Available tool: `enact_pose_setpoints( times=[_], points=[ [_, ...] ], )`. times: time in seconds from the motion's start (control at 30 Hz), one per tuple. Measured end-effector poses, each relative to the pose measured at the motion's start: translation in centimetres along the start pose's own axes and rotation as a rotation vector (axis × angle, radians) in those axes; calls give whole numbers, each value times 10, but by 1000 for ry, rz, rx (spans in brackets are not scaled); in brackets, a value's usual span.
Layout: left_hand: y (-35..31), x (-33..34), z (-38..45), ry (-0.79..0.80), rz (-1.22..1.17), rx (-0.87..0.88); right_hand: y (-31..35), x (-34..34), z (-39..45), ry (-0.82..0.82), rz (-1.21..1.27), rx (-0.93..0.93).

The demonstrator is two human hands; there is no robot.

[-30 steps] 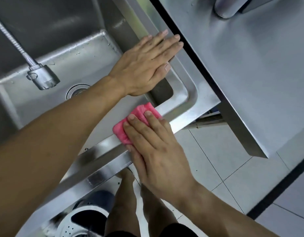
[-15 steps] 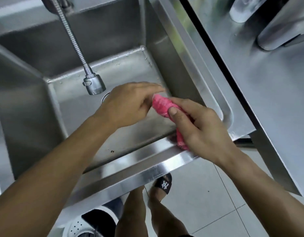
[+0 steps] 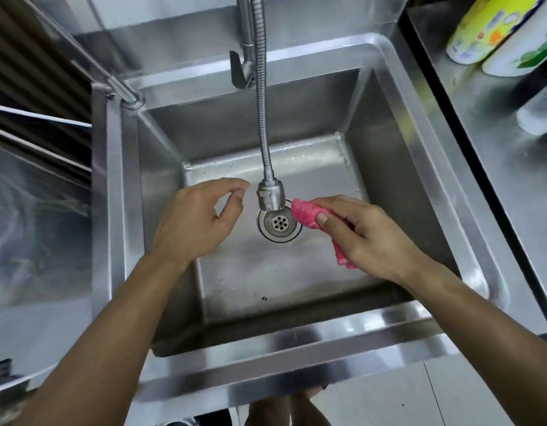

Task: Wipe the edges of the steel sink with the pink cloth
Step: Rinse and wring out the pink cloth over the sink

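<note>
Over the steel sink (image 3: 420,167), the right hand (image 3: 370,241) pinches the bunched pink cloth (image 3: 306,215) just beside the faucet head (image 3: 270,196); the left hand (image 3: 198,222) hangs loosely curled, its grip holding nothing.

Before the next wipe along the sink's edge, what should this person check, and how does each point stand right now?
1. Cloth in hand: ok. The right hand grips the pink cloth.
2. Cloth on an edge: not ok. It is held over the basin, beside the spray head, above the drain.
3. Left hand free: ok. It hovers over the basin, fingers loosely curled, holding nothing.
4. Front edge unobstructed: ok. Only the forearms cross it.
5. Right edge unobstructed: ok. The bottles stand on the next counter, not on it.
6. Cloth damp enough: cannot tell.
</note>
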State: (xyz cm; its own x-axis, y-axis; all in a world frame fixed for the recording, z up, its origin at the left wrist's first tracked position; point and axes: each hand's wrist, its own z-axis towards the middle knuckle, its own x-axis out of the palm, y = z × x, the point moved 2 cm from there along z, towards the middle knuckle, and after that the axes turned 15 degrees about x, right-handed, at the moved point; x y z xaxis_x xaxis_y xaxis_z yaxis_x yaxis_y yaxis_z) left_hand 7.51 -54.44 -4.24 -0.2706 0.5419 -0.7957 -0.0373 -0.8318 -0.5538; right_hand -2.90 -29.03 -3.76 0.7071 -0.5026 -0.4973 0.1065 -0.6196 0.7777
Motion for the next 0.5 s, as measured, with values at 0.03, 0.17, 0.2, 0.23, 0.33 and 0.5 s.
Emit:
enact_pose_setpoints(
  times=[0.03,0.17,0.2,0.23,0.33,0.5],
  points=[
    [10,0,8,-13,-6,-34,3,3,5,10,-28,-4],
    [33,2,54,-45,-9,9,22,12,27,111,-48,7],
    [34,1,65,-51,2,45,27,13,32,140,-34,16],
    [35,1,74,-57,28,87,32,14,38,163,-21,25],
    [38,1,91,-23,194,208,44,14,54,207,26,46],
    [52,17,111,183,399,288,49,11,71,277,98,69]
  ],
)
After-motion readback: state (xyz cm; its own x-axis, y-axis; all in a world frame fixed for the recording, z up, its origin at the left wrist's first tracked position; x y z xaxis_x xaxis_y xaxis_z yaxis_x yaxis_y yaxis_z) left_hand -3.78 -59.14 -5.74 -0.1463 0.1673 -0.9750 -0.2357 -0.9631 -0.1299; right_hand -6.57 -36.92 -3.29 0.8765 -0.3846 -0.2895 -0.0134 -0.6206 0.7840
